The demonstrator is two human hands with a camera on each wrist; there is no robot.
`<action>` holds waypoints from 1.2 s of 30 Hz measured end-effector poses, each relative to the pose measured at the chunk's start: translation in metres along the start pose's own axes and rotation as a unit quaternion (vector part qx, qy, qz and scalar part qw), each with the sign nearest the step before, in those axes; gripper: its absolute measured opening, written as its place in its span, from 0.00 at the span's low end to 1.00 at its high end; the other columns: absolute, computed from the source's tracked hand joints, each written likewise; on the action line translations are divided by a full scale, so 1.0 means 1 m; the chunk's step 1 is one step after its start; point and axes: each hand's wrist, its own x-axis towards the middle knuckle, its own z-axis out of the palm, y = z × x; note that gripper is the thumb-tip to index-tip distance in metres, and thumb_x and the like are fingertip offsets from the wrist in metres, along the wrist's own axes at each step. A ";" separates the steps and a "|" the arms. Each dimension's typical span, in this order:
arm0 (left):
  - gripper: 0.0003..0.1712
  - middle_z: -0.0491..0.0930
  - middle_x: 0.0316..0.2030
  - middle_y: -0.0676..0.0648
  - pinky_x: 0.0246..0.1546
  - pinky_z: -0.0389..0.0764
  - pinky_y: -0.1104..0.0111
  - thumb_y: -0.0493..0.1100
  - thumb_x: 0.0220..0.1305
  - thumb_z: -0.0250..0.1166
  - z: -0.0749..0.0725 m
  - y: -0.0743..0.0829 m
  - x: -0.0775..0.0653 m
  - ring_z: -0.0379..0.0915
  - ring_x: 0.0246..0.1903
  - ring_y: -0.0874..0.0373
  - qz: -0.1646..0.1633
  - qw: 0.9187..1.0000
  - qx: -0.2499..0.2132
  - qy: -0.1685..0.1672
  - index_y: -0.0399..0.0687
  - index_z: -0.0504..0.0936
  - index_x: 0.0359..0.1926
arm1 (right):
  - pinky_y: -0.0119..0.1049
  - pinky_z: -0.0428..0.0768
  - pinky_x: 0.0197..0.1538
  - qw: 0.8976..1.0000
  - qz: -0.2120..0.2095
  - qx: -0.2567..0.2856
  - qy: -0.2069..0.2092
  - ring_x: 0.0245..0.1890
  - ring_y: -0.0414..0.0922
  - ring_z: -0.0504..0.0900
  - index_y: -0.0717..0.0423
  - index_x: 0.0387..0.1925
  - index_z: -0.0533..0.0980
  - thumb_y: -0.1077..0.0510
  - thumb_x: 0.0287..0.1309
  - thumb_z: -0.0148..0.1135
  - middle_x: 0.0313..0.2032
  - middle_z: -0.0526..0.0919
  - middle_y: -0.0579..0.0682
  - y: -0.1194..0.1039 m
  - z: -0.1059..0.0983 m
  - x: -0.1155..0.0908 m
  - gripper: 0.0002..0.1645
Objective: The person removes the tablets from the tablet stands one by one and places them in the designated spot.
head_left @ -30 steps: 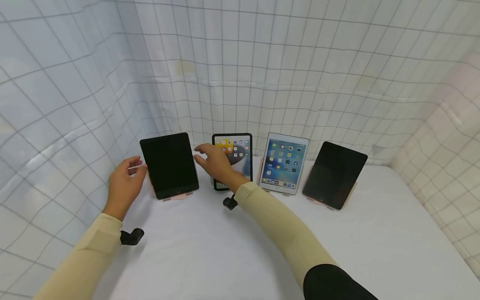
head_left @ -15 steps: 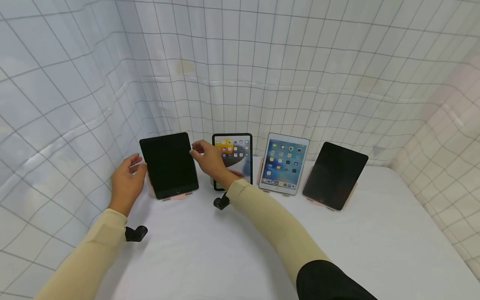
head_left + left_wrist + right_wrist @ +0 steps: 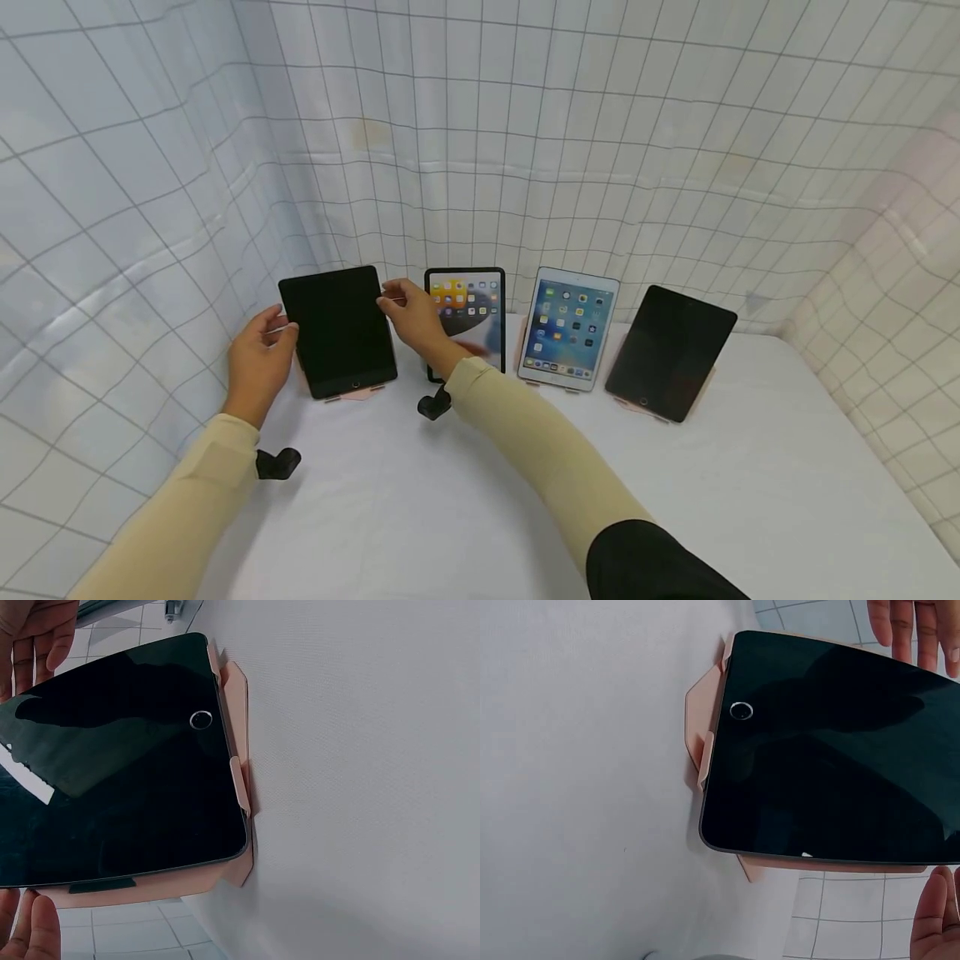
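A tablet (image 3: pixel 339 333) with a dark screen leans on a pink stand (image 3: pixel 238 720) at the left end of the row. At its left edge is my left hand (image 3: pixel 258 362), thumb and fingers loosely bent and apart. My right hand (image 3: pixel 417 321) is at the tablet's opposite edge, with its thumb tip right at the rim. Both wrist views show fingertips close beside the long edges, with no thumb lying across the screen. The tablet sits in the stand's lower clips, and the dark screen mirrors a hand.
To the right stand a black-framed tablet (image 3: pixel 487 321) with a lit screen, partly behind my right hand, a white tablet (image 3: pixel 570 329) showing app icons, and another dark-screened tablet (image 3: pixel 670 350). A white cloth (image 3: pixel 465 517) covers the table. A checked curtain (image 3: pixel 570 150) hangs behind.
My right hand has moved left to the dark tablet's right edge. My left hand has shifted slightly right and closer to the other edge. The tablets have stayed in place.
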 end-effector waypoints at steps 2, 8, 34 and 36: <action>0.29 0.76 0.60 0.39 0.50 0.76 0.71 0.50 0.75 0.53 0.002 0.000 0.000 0.72 0.58 0.46 0.000 1.000 -0.003 0.007 0.43 0.67 0.71 | 0.29 0.79 0.47 1.000 0.001 0.004 -0.001 0.46 0.38 0.80 0.51 0.56 0.77 0.53 0.69 0.61 0.46 0.82 0.44 0.000 0.000 -0.001 0.17; 0.23 0.79 0.53 0.38 0.46 0.69 0.73 0.46 0.74 0.55 0.007 -0.001 0.000 0.73 0.52 0.48 0.017 0.998 -0.026 0.056 0.41 0.75 0.64 | 0.29 0.79 0.46 1.000 -0.002 0.002 0.003 0.44 0.37 0.79 0.51 0.53 0.78 0.52 0.69 0.61 0.44 0.81 0.43 -0.003 -0.001 -0.001 0.15; 0.21 0.76 0.38 0.54 0.37 0.72 0.80 0.47 0.70 0.63 0.011 0.002 -0.002 0.71 0.36 0.68 -0.016 0.989 -0.094 0.114 0.36 0.80 0.55 | 0.26 0.79 0.39 0.998 -0.035 0.046 0.020 0.34 0.38 0.78 0.53 0.44 0.78 0.54 0.70 0.59 0.37 0.81 0.44 -0.003 0.001 -0.008 0.07; 0.21 0.77 0.38 0.54 0.36 0.72 0.80 0.48 0.69 0.64 0.011 0.002 -0.003 0.71 0.36 0.68 -0.020 0.989 -0.093 0.113 0.36 0.80 0.54 | 0.26 0.80 0.39 0.998 -0.037 0.052 0.020 0.34 0.37 0.78 0.54 0.44 0.78 0.55 0.70 0.59 0.37 0.81 0.45 -0.002 0.000 -0.009 0.07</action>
